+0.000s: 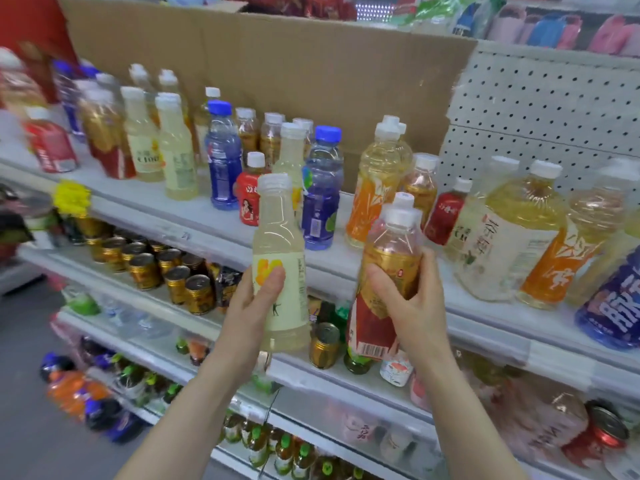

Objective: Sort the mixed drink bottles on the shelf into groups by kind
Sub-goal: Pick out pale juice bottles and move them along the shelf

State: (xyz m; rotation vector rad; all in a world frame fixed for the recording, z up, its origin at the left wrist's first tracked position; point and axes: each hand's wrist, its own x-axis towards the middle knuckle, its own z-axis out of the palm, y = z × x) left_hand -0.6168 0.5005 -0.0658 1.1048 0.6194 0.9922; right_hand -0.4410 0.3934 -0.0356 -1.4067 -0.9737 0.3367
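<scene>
The first bottle (280, 237) sits in the fingers (273, 278) of the left hand (252, 306). The second bottle (388, 258) sits in the right hand (412, 303), just right of it. Behind both sets of fingers, standing bottles (322, 188) crowd a shelf (194, 216), with cardboard (277, 64) behind them. Below and left of the left fingers, cans (180, 275) stand on a lower shelf (311, 377).

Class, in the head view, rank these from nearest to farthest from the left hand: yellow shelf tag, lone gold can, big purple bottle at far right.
1. Gold can, just right of the left hand, lower down.
2. Yellow tag, up to the left.
3. Purple bottle, far right.
</scene>
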